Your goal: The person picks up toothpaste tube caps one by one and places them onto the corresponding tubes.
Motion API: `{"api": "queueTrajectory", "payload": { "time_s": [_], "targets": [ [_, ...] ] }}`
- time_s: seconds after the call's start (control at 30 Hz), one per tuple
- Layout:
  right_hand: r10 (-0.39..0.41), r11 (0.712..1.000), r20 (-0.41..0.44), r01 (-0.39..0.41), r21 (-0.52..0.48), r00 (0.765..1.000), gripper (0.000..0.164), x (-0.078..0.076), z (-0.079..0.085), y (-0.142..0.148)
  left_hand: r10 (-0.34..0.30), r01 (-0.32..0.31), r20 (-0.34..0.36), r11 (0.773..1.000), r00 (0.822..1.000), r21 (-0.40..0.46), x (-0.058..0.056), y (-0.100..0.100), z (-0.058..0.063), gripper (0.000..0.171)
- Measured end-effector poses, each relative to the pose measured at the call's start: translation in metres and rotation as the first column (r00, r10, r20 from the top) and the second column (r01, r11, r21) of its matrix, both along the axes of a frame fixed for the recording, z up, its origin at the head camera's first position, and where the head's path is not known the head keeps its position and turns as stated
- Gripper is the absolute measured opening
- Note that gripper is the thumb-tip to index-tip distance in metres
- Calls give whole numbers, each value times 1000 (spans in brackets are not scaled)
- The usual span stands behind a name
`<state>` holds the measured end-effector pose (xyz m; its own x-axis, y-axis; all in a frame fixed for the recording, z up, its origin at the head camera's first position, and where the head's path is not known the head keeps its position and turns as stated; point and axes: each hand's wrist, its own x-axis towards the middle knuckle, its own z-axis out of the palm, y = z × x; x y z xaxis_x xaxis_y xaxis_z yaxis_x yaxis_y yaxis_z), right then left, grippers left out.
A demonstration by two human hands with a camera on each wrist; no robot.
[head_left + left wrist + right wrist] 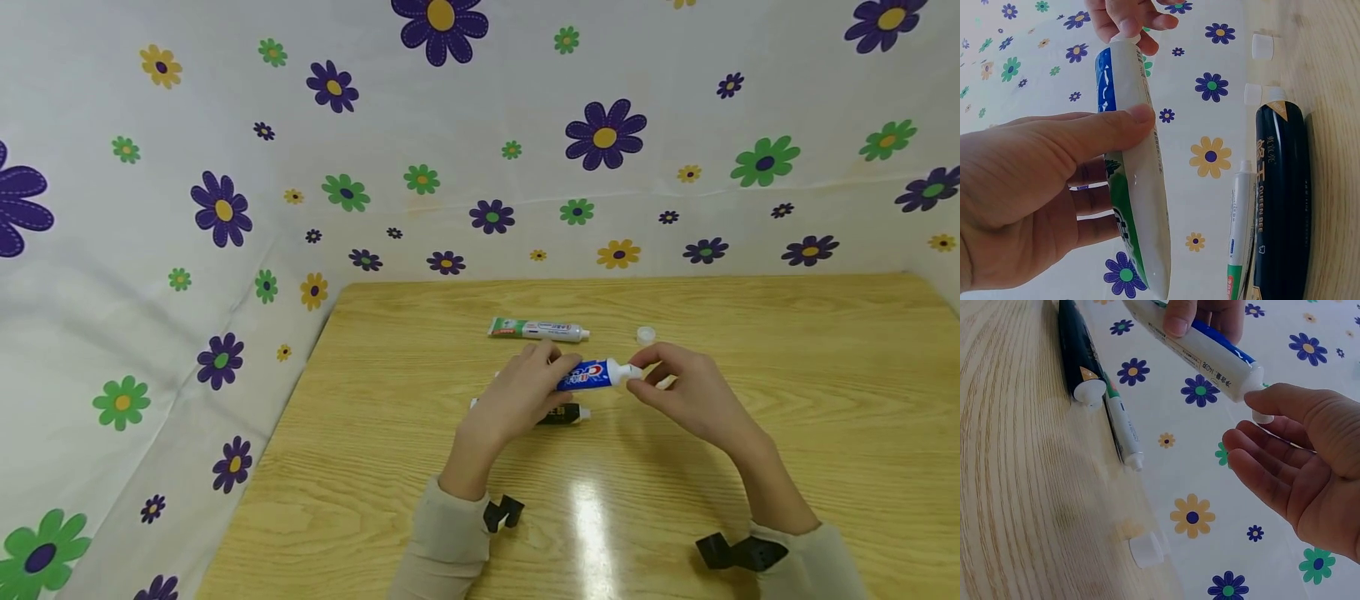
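Light is coming in bright. White glare is streaking the flat pale-yellow wood-grain tabletop (360,450); soft shadows are crossing the upright white flower-print cloth (112,317). Wrist views are looking softer.

Beige sleeves (450,525), black wrist mounts (757,553)

We read "QUEEN BEE" beside larger Chinese characters on the glossy black plastic tube (1282,212), and "净含量:140克" on the white side of the blue, white and green plastic tube (1207,359), while the slim green-and-silver tube's (551,331) print is too small.
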<state>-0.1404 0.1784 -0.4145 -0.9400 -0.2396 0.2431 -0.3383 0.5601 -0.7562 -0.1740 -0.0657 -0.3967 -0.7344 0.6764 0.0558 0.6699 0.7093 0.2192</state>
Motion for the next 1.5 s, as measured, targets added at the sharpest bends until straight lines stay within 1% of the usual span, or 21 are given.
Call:
{"api": "queueTrajectory", "payload": {
  "time_s": [0.3,0.47,0.63,0.8,0.9,1.07,1.13,1.37,1.5],
  "targets": [
    [8,996,15,-7,-84,1000,17,1,1,1,-20,21,-12,999,1000,25,0,-3,2,45],
    [6,994,11,-5,-110,1000,20,4,4,1,-26,26,-15,999,1000,30,2,-5,7,46],
    [11,992,-27,-14,-127,1000,19,1,10,-1,-26,27,-37,1000,999,9,0,-6,14,45],
    [-3,994,-66,-4,-111,998,19,0,11,-1,-34,33,-65,999,997,-21,-1,-6,19,49],
    [-16,995,-80,7,-104,997,19,3,9,-1,-34,32,-66,999,997,-31,3,-6,19,50],
    [-24,994,-95,13,-107,995,20,11,2,-5,-25,23,-46,999,999,-31,10,-8,12,50],
    [-27,994,-103,16,-111,994,21,14,0,-6,-25,23,-51,999,998,-27,11,-8,10,50],
    [-50,994,-173,32,-101,984,22,11,5,-7,-21,19,-142,1000,990,-13,10,-8,14,49],
    [-39,995,-185,22,-94,982,22,11,7,-6,-30,26,-163,999,986,-30,11,-9,15,51]
  ]
}}
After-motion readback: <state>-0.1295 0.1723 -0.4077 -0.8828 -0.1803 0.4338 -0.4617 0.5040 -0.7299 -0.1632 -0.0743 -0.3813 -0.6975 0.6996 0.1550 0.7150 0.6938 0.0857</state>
